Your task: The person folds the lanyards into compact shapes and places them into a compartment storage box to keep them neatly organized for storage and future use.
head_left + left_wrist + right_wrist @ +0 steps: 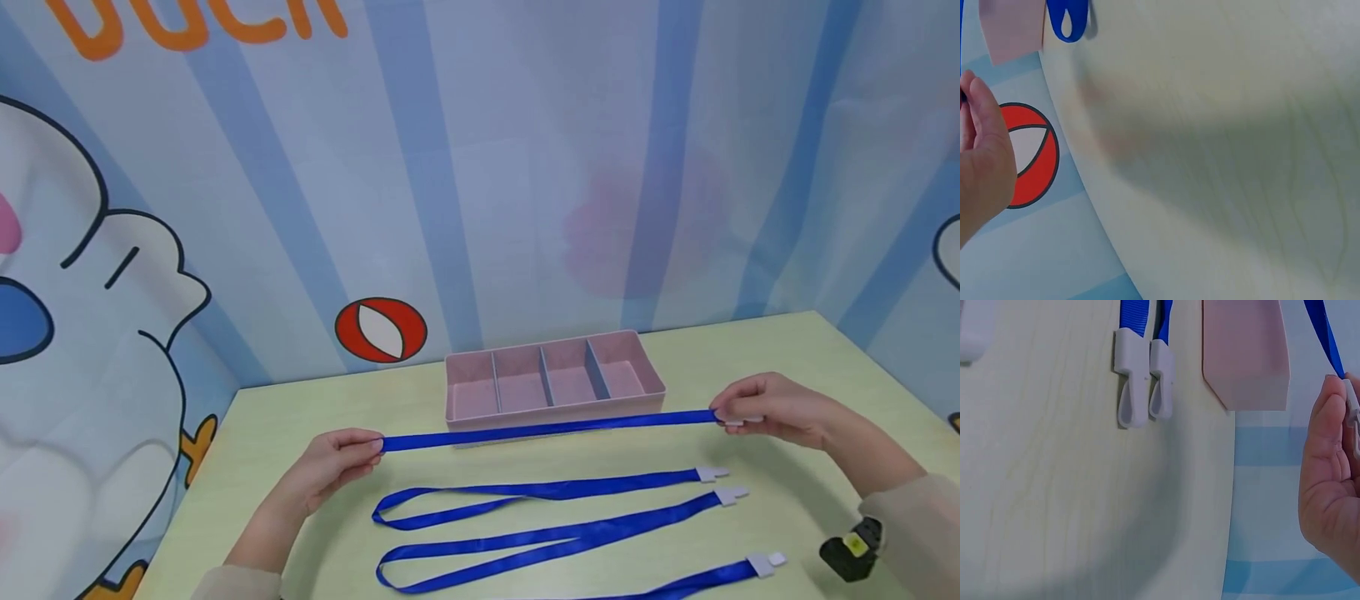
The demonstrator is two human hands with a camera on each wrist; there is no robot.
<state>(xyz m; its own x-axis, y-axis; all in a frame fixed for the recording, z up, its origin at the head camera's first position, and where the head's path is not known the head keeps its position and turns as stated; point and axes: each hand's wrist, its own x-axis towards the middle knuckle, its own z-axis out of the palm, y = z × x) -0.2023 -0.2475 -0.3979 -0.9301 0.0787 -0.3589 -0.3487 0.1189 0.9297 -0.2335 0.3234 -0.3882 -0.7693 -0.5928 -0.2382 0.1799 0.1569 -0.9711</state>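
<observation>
A flat blue ribbon lanyard [547,431] was stretched taut right of the head view's centre, its long axis running nearly level, the left end slightly lower than the right. Its white plastic clip [1352,407] pointed toward the right of that frame, its opposite end to the left.

The left hand [339,464] pinched the left end, fingers closed against the thumb; the right hand [783,412] pinched the other end beside the clip, its fingers likewise closed.

Behind the strap stood a pink four-compartment plastic box [630,406], partly crossed by it along the front. Below, on the pale yellow bench [322,412], lay three more blue lanyards — an upper one [570,490], a middle one [611,530] and a lowest one [701,581], cut off by the bottom edge — all with white clips pointing right, slightly upward.
</observation>
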